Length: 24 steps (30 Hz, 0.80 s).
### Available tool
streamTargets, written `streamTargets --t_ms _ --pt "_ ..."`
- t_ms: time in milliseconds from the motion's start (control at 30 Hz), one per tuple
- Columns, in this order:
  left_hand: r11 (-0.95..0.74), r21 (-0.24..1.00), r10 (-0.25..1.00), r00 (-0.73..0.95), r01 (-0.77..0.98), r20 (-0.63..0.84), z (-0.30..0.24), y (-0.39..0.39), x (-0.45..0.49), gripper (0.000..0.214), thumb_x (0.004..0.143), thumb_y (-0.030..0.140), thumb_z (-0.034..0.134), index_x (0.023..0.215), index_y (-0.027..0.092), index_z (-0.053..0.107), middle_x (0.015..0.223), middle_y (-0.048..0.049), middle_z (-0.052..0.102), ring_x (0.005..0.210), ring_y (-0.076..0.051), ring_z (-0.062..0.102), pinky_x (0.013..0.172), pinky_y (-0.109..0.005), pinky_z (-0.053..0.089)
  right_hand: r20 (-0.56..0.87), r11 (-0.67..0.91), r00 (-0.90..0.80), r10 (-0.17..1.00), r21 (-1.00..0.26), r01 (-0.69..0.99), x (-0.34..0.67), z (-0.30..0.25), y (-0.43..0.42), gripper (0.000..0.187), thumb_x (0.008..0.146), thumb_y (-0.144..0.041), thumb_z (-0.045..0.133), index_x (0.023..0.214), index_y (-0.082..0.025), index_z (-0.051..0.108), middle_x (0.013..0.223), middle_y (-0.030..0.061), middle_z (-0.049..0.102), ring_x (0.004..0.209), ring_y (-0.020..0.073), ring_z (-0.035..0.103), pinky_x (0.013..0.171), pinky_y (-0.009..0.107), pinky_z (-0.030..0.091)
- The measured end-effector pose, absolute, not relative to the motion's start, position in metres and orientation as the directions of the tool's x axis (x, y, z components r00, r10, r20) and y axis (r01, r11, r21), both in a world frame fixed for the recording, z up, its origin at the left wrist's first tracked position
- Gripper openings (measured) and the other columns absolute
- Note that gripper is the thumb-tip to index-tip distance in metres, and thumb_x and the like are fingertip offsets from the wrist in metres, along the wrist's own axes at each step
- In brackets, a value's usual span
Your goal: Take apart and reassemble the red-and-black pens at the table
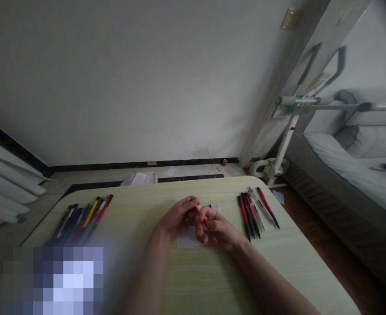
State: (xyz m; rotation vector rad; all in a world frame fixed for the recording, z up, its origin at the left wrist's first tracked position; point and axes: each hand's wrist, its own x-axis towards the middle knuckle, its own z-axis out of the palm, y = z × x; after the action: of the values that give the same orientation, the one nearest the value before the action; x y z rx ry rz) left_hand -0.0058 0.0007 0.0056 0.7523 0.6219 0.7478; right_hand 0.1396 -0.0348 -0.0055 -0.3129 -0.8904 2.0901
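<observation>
My left hand (182, 215) and my right hand (219, 227) meet above the middle of the table, both with fingers closed on a slim red and dark pen (196, 210). The pen slants from the left fingertips down into the right fingers. A thin dark length shows by the right palm; whether it belongs to the same piece, I cannot tell. White paper (184, 240) lies under the hands, mostly covered by them. Just beyond my right hand is a small pale printed item (216, 208), partly hidden.
On the right of the wooden table (140, 205) lie several red-and-black and clear pens (252, 214). At the left lies a group of mixed-colour pens (81, 218). A pale wall rises beyond, with exercise equipment (286, 140) and a grey sofa (337, 175) at the right.
</observation>
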Motion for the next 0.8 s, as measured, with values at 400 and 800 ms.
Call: streamTargets --t_ms 400,800 --pt "0.529 0.774 0.75 0.619 -0.347 -0.234 -0.0007 0.0033 -0.0064 0.022 0.078 0.036 0.055 0.077 0.015 0.048 0.05 0.0045 0.046 0.04 -0.007 0.045 0.041 -0.017 0.032 0.049 -0.402 -0.577 0.815 -0.67 -0.625 0.1392 -0.0014 -0.0346 0.028 0.067 -0.037 0.07 0.078 -0.018 0.053 0.062 -0.0009 0.064 0.045 0.008 0.052 0.047 0.02 0.037" --pt "0.542 0.768 0.73 0.643 -0.341 -0.229 -0.0014 0.004 -0.006 0.028 0.078 0.039 0.054 0.068 0.013 0.052 0.046 0.0047 0.041 0.039 -0.007 0.041 0.041 -0.019 0.031 0.008 -0.409 -0.536 0.844 -0.638 -0.653 0.1391 -0.0024 -0.0332 0.024 0.067 -0.032 0.071 0.077 -0.017 0.055 0.062 0.0004 0.064 0.047 0.0095 0.054 0.048 0.021 0.036"
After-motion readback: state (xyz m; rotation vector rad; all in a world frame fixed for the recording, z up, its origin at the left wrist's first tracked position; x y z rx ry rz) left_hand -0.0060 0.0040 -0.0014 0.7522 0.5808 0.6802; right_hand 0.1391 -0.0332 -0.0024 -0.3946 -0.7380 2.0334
